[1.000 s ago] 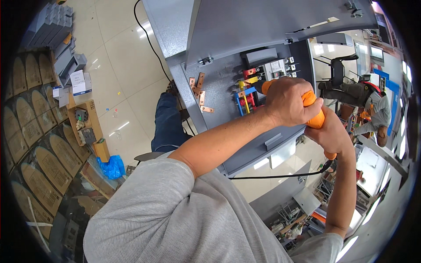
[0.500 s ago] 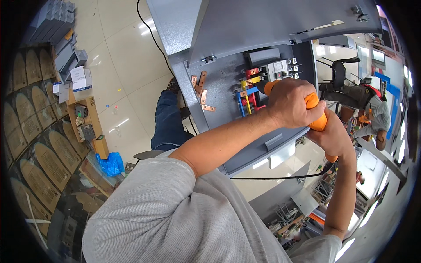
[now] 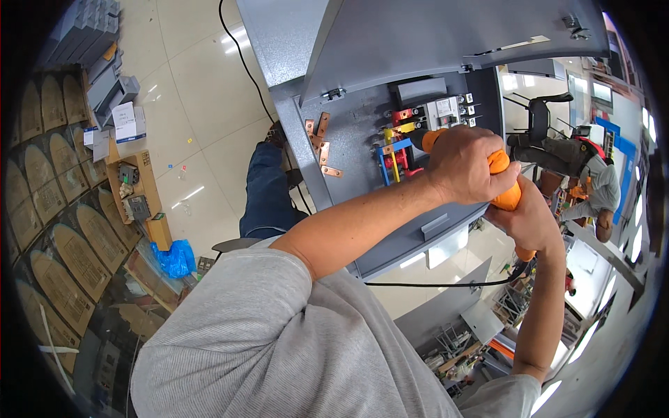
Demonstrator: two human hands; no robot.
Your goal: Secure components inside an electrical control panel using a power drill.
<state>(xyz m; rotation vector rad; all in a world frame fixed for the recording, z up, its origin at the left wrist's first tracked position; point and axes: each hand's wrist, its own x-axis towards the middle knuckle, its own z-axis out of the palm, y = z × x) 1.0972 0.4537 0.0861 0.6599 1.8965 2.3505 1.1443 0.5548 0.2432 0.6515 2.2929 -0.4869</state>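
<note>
Both my hands are wrapped round an orange corded power drill [image 3: 507, 196]. My left hand [image 3: 461, 166] clasps its body, and my right hand [image 3: 526, 217] grips the handle behind it. The drill's dark front end reaches in among the coloured bars inside a grey metal cabinet [image 3: 312, 157]; its very tip is hidden there. Those bars are a blue bar [image 3: 396, 147], a yellow bar [image 3: 404, 128] and a red bar [image 3: 402, 115]. They stand beside a grey-white circuit breaker [image 3: 443, 110] with metal terminals.
Several loose copper bars [image 3: 323, 148] lie in the cabinet's left part. Its grey door [image 3: 432, 38] stands open on the far side. A black cord [image 3: 446, 284] runs from the drill along the near side. A co-worker [image 3: 603, 184] bends down at the right. Cardboard-coloured packs [image 3: 73, 279] lie left.
</note>
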